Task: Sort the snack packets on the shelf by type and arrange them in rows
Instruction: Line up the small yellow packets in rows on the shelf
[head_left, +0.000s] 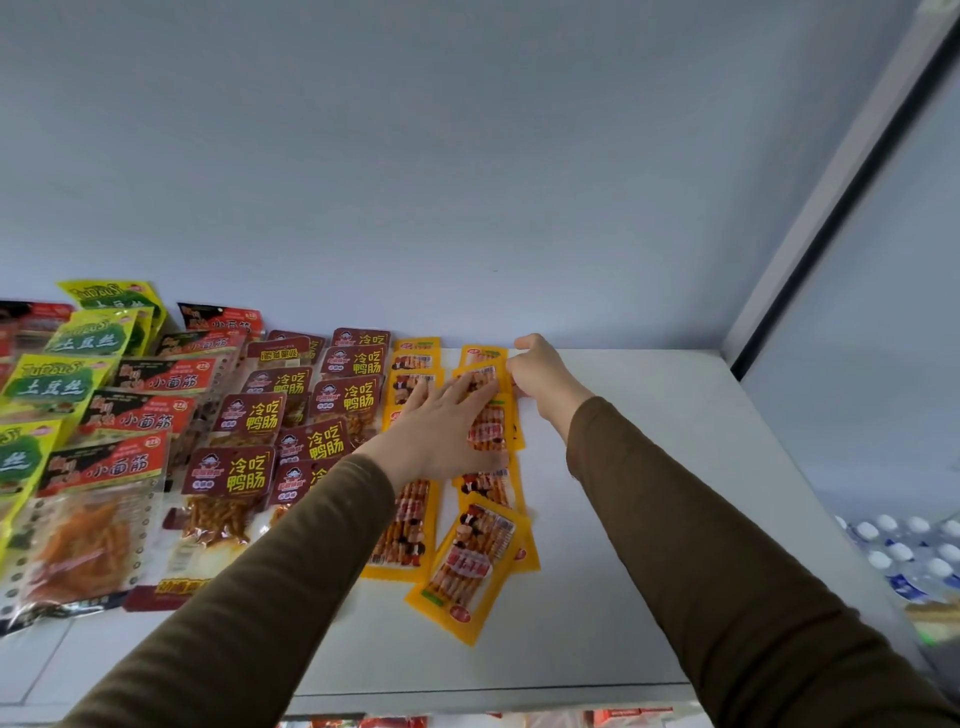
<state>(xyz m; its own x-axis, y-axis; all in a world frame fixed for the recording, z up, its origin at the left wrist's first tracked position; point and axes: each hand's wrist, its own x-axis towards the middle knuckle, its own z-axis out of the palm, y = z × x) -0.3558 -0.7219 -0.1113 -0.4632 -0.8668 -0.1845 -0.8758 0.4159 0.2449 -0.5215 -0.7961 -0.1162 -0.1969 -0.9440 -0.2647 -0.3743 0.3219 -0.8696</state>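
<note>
left hand (441, 431) lay flat, fingers straight, pressing the yellow packets (488, 426) on the shelf (649, 493). right hand (540, 379) beside it, curled, pinching the far packets' edge. risk: nearest packet (470, 564), askew below both hands, could slide off if the row shifted.

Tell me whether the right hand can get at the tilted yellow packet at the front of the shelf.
Probably yes. The tilted yellow packet lies on top at the front, uncovered, with bare shelf to its right; the right hand is farther back by the rear packets.
</note>
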